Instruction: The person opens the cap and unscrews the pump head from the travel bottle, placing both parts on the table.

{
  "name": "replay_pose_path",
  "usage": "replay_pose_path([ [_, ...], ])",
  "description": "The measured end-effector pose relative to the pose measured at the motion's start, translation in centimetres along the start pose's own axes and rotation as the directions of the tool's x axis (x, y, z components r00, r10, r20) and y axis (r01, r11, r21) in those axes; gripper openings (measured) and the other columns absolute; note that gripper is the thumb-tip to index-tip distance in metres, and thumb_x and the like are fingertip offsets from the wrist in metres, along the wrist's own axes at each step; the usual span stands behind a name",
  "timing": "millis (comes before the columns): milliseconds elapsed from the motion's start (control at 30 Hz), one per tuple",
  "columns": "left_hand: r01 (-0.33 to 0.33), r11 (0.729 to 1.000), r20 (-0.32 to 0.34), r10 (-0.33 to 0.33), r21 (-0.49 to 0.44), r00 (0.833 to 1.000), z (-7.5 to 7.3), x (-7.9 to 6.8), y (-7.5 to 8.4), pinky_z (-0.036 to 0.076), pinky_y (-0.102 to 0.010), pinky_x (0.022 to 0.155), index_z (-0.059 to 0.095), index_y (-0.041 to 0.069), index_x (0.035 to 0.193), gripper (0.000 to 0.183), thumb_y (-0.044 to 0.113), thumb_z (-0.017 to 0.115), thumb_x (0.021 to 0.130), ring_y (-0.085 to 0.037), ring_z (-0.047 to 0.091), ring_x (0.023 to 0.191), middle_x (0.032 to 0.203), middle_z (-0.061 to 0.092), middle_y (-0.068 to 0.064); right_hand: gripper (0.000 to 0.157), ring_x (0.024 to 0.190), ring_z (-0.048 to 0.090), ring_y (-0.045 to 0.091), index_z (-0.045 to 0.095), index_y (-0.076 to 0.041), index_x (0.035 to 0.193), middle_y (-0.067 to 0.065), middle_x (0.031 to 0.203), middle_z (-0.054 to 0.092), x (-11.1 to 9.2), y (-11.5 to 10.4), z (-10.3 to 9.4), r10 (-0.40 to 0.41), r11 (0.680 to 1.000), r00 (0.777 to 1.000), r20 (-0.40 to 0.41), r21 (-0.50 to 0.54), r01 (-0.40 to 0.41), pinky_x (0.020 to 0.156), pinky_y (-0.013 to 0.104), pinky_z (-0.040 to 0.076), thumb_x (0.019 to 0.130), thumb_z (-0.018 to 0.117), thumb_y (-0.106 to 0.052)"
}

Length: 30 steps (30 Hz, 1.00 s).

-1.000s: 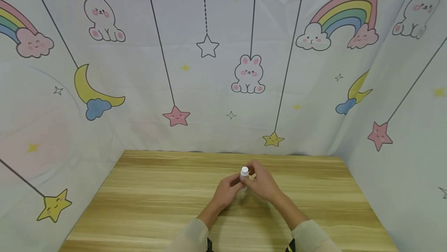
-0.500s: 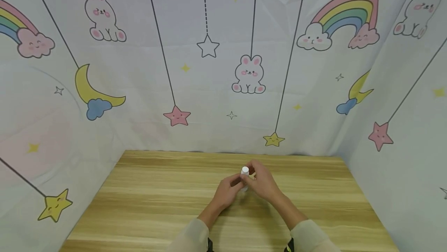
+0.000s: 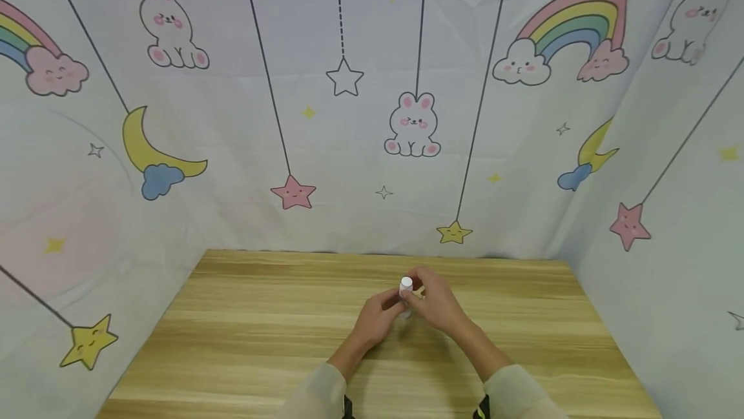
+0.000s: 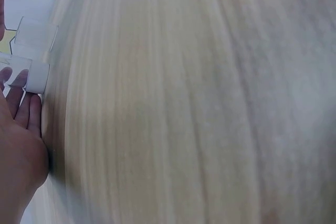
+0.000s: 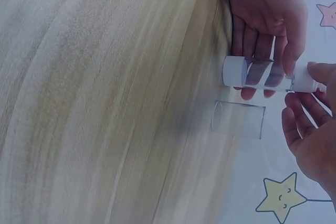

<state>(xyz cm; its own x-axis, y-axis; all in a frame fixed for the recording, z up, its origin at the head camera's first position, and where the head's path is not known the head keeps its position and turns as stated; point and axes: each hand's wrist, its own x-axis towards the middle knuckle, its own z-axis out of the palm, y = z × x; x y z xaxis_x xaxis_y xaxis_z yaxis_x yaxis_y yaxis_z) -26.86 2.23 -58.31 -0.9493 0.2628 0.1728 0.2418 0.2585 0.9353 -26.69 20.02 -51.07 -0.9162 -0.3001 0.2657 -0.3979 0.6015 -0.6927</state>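
A small clear bottle (image 5: 266, 73) with a white base and a white top stands upright on the table between my hands. My left hand (image 3: 374, 319) holds its clear body, with the fingers behind and the thumb in front, as the right wrist view shows. Higher up, my right hand (image 3: 437, 303) pinches the white top (image 5: 304, 77) between thumb and fingers. Beside the bottle, a transparent cylindrical cap (image 5: 239, 120) stands on the wood; the hands hide it in the head view. Only part of my left palm (image 4: 21, 148) and the bottle's white base (image 4: 38, 77) show at the edge of the left wrist view.
The wood-grain table (image 3: 261, 322) reaches back to a white fabric backdrop (image 3: 244, 115) printed with rabbits, stars, moons and rainbows. Fabric panels of the same print close in the left and right sides.
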Motion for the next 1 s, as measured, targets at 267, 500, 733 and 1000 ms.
replay_pose_path([
  [267,0.006,1.000,-0.010,-0.006,-0.008,1.000,-0.13,-0.05,0.14,0.047,-0.052,0.113,0.069,0.014,0.142,0.046,0.040,0.065,0.105,-0.027,0.063,0.132,0.137,0.071,-0.005,0.025,0.103,0.065,0.024,0.066,-0.009,0.122,0.000,0.105,0.068,0.23,-0.05,-0.13,0.012,1.000,1.000,0.011,0.007,-0.013,0.087,0.050,0.058,0.099,0.076,-0.013],
  [500,0.013,1.000,-0.005,-0.013,-0.011,1.000,-0.11,-0.09,0.23,0.047,-0.051,0.114,0.068,0.014,0.143,0.048,0.042,0.065,0.105,-0.025,0.063,0.132,0.136,0.071,-0.004,0.020,0.103,0.066,0.020,0.069,-0.013,0.119,-0.005,0.105,0.068,0.18,-0.13,-0.45,0.002,1.000,0.999,0.039,-0.013,-0.001,0.083,0.039,0.055,0.100,0.075,-0.012],
  [733,0.005,1.000,0.001,-0.005,-0.015,1.000,-0.01,0.02,0.07,0.049,-0.051,0.112,0.068,0.014,0.143,0.047,0.042,0.065,0.105,-0.024,0.064,0.130,0.134,0.072,-0.003,0.021,0.105,0.067,0.021,0.068,-0.012,0.119,-0.002,0.110,0.070,0.06,-0.26,-0.68,-0.019,1.000,0.998,0.051,-0.020,0.020,0.082,0.039,0.056,0.099,0.074,-0.008],
  [1000,0.001,1.000,0.012,0.000,-0.019,1.000,-0.07,-0.03,-0.11,0.048,-0.054,0.112,0.069,0.015,0.142,0.045,0.040,0.064,0.106,-0.028,0.063,0.132,0.137,0.071,-0.005,0.021,0.107,0.067,0.025,0.068,-0.014,0.119,-0.002,0.111,0.070,-0.04,-0.25,-0.70,-0.022,1.000,0.998,0.054,-0.008,0.023,0.086,0.044,0.056,0.100,0.075,-0.014],
])
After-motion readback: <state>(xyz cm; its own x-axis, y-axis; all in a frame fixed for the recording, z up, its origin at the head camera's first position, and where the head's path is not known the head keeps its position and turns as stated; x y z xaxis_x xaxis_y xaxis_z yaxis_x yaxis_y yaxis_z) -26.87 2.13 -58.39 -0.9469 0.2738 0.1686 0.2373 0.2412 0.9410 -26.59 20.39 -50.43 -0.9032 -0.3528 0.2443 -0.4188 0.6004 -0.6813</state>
